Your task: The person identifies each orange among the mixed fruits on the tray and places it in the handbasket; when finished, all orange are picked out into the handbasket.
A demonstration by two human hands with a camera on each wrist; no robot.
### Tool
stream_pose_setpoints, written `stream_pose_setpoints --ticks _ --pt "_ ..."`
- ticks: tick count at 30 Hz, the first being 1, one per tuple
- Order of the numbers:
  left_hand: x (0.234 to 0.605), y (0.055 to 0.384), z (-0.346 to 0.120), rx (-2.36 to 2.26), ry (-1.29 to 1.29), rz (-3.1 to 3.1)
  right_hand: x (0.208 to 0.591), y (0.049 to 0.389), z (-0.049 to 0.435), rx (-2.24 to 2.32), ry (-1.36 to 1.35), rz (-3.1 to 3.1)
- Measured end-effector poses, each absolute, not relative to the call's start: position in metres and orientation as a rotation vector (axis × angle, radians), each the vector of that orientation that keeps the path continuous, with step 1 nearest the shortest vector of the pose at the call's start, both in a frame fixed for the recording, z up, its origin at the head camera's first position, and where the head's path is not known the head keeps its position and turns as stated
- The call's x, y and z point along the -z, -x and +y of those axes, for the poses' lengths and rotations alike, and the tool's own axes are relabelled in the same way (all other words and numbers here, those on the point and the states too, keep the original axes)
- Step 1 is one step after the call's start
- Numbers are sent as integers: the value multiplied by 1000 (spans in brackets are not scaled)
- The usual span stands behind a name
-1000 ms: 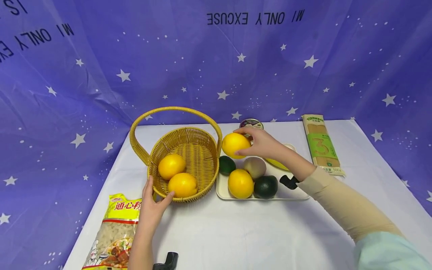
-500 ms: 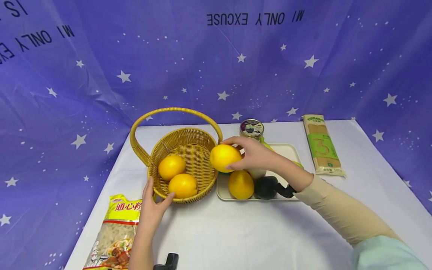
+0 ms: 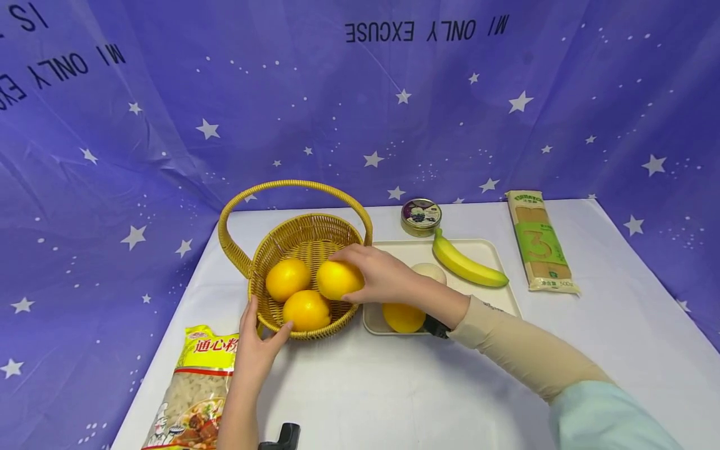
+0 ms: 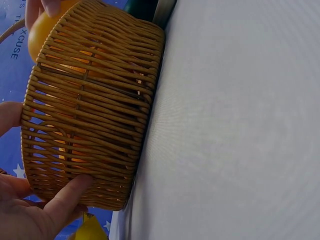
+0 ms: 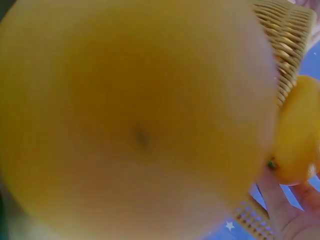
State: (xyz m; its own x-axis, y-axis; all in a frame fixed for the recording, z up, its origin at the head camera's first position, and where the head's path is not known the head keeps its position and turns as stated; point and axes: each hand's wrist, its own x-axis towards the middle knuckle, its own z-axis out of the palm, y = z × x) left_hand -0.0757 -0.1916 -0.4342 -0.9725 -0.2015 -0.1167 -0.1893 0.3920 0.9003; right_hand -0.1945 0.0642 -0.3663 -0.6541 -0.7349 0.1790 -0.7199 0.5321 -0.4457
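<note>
A woven basket (image 3: 315,245) with a tall arched handle stands left of centre. Two oranges (image 3: 288,280) lie inside it. My left hand (image 3: 260,344) grips its near left rim; in the left wrist view that hand (image 4: 35,215) has the thumb over the rim and fingers against the woven wall. My right hand (image 3: 388,275) holds another orange (image 3: 339,280) over the basket's right side, thumb below and fingers above. The right wrist view shows this held orange (image 5: 300,132) at its right edge, while a blurred orange (image 5: 140,100) fills most of the picture.
Right of the basket, a cream tray (image 3: 506,305) bears a banana (image 3: 469,265), an orange (image 3: 404,317) and a pale round item (image 3: 430,272), partly behind my right arm. A tin (image 3: 420,215), a noodle pack (image 3: 541,244) and a macaroni bag (image 3: 194,387) lie around.
My right hand has carried the orange leftward and down from above the tray to the basket. The left hand has stayed on the rim. The banana now shows fully.
</note>
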Motion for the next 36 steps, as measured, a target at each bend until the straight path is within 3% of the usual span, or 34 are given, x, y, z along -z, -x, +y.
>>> stream_pose_setpoints --ticks 25,36 --pt "433 76 -191 1709 -360 -2591 388 198 46 555 1229 2680" --pt "433 76 -192 1722 -345 -2581 372 193 69 733 1180 2670"
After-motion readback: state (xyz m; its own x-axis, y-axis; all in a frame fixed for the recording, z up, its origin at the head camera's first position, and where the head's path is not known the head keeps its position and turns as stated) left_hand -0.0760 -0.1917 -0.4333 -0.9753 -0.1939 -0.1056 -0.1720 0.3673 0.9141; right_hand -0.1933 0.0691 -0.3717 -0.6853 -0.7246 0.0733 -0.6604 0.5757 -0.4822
